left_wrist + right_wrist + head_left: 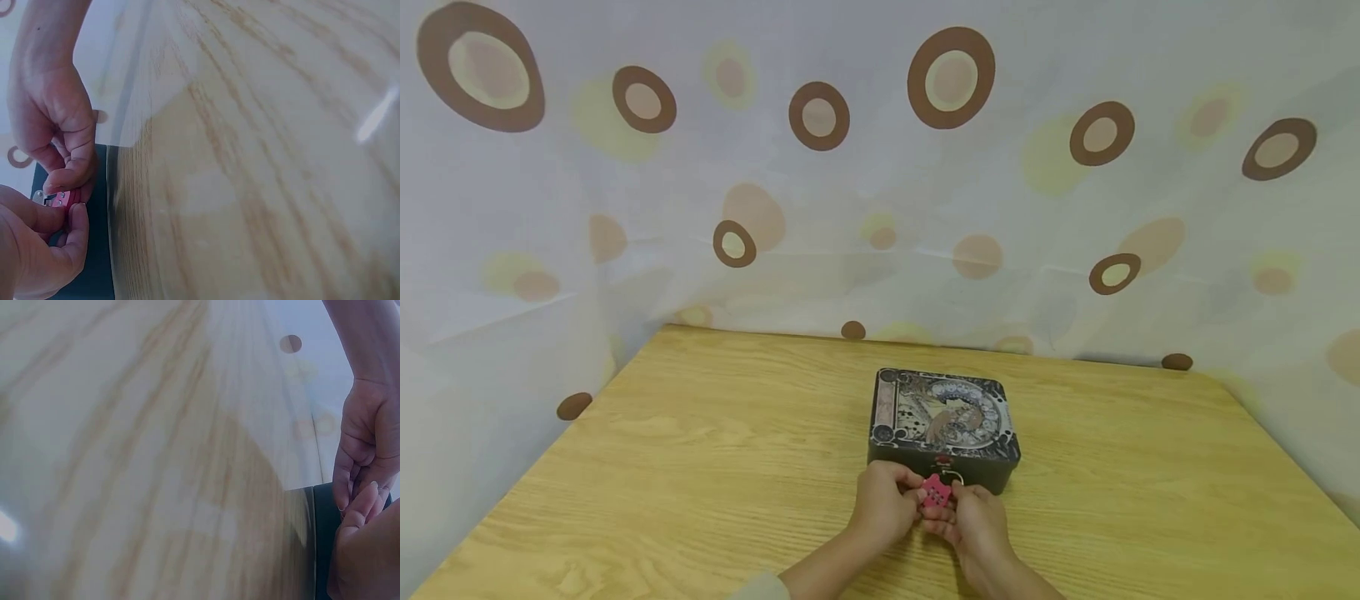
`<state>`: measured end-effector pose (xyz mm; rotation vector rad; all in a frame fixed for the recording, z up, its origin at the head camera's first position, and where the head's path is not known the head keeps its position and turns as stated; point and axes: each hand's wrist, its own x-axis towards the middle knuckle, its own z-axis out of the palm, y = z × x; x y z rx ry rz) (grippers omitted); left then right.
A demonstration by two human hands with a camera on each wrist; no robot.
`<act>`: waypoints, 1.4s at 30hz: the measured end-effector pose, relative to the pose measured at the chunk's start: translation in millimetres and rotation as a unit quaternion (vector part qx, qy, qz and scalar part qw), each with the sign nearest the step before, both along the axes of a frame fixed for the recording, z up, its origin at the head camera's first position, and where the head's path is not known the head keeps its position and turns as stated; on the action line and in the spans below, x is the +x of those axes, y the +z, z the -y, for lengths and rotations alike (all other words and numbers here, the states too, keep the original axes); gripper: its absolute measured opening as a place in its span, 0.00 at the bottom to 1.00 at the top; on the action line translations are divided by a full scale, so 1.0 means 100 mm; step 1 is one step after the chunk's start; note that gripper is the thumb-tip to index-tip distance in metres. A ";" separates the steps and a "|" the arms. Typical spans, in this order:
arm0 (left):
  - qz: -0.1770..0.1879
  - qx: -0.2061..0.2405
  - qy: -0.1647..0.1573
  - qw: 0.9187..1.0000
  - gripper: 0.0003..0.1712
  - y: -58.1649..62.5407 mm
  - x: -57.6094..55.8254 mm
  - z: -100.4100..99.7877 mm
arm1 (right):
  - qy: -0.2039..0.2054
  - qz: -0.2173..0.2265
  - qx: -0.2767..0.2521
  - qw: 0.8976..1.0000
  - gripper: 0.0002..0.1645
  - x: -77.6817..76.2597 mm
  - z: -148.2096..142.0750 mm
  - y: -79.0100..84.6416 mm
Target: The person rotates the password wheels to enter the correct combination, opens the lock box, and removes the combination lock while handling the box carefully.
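Observation:
A dark tin box (943, 417) with a printed lid stands on the table, its lid down. At its front, just below a small red latch (943, 459), is a pink padlock (936, 492) with small dark marks on its face. Its curved metal shackle (955, 476) shows beside it; whether it passes through the latch I cannot tell. My left hand (883, 504) pinches the padlock from the left, and my right hand (981, 529) pinches it from the right. In the left wrist view the padlock (65, 200) sits between both hands' fingertips; fingers hide it in the right wrist view.
The wooden table (700, 450) spreads around the box on all sides. Behind it hangs a pale curtain (865, 183) with brown and yellow circles, meeting the table's back edge.

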<state>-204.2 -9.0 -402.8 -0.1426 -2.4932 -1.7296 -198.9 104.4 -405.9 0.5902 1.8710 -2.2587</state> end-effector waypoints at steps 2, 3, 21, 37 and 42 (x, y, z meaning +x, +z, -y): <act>0.001 -0.004 0.001 1.000 0.03 0.00 0.00 0.00 | 0.002 0.002 0.000 1.000 0.13 0.00 -0.01 0.00; 0.002 -0.004 0.001 1.000 0.03 0.01 0.00 0.00 | 0.002 0.002 0.001 1.000 0.13 0.00 -0.01 0.00; 0.015 0.034 -0.023 0.999 0.02 -0.02 0.07 -0.03 | 0.027 -0.015 0.022 0.999 0.10 0.05 -0.12 0.01; 0.066 0.110 -0.048 0.991 0.02 -0.06 0.13 -0.09 | 0.110 -0.009 0.085 0.990 0.11 0.03 -0.30 0.04; 0.068 0.120 -0.053 0.989 0.02 -0.06 0.14 -0.10 | 0.143 -0.013 0.108 0.984 0.09 0.03 -0.36 0.04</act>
